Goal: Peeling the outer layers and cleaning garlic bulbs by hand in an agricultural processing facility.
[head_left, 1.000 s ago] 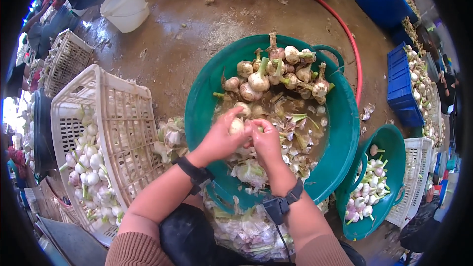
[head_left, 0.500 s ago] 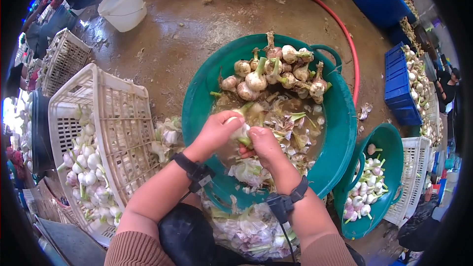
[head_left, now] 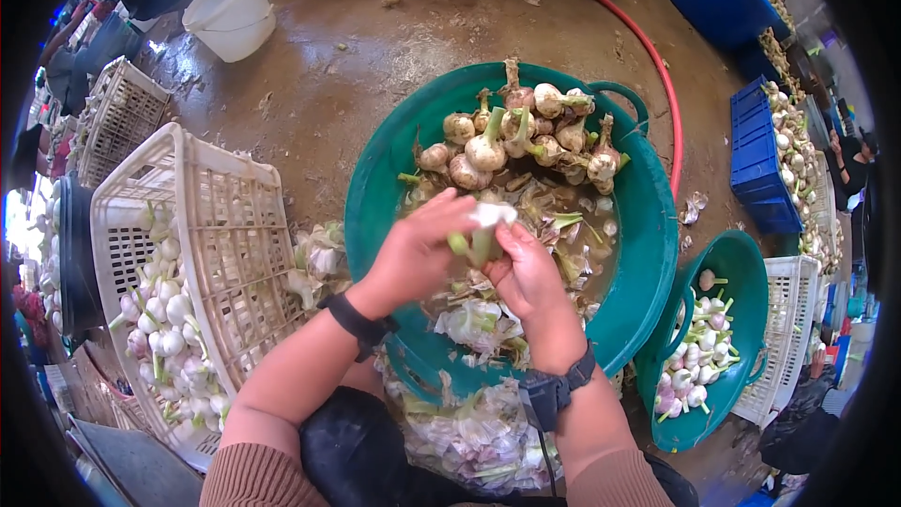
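Over a large green tub (head_left: 648,291) I hold a white garlic bulb (head_left: 494,214) with a green stem (head_left: 481,246). My right hand (head_left: 527,274) grips it, the thumb pressed along its side. My left hand (head_left: 420,242) reaches across to the bulb from the left; motion smears its fingers, so its grip is unclear. Unpeeled garlic bulbs (head_left: 484,152) with brown roots and cut stems are heaped at the tub's far side. Murky water with loose garlic skins (head_left: 483,327) fills the nearer part. Both wrists wear black straps with small devices.
At my left stands a white plastic crate (head_left: 235,225) of peeled garlic. A smaller green basin (head_left: 751,319) on the right also holds cleaned bulbs. Skins (head_left: 488,441) lie piled near my legs. A red hose (head_left: 648,47), white bucket (head_left: 230,14) and blue crate (head_left: 762,160) lie farther out.
The garlic has moved up and to the right and turned between my hands. My left fingers have loosened from their closed hold and now blur; my right hand has shifted right.
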